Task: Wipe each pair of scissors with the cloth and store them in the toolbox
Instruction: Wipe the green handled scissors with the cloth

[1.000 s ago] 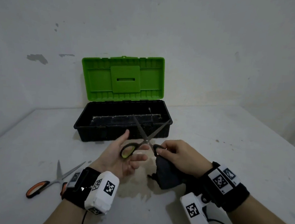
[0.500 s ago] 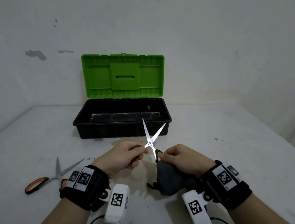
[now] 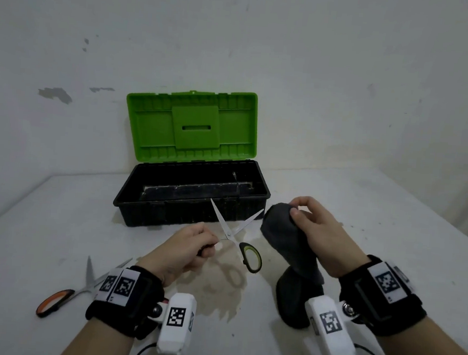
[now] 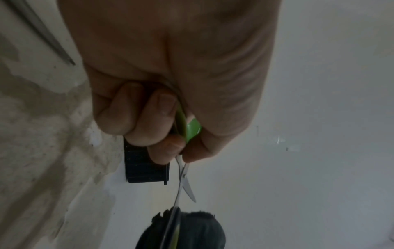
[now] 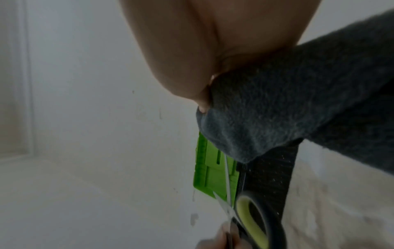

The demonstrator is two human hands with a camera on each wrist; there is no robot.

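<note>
Holding the green-handled scissors [image 3: 235, 235] by one loop, your left hand [image 3: 186, 248] has its fingers curled tight around that handle; the blades stand spread, tips toward the toolbox [image 3: 192, 193]. Your right hand [image 3: 316, 234] pinches the dark grey cloth [image 3: 287, 237] between thumb and fingers, bunched and lifted just right of the blades, not touching them. Judged from this, wiping of this pair is under way, not finished. The orange-handled scissors [image 3: 62, 295] lie on the table [image 3: 390, 245] behind your left wrist, unstored. The toolbox sits open with its green lid [image 3: 190, 126] up; no scissors show inside, so both pairs remain to be stored. Only the left wrist view shows your fingertips [image 4: 164, 107] folded over the green handle. Only the right wrist view shows the cloth's nap and the free loop close up.
</note>
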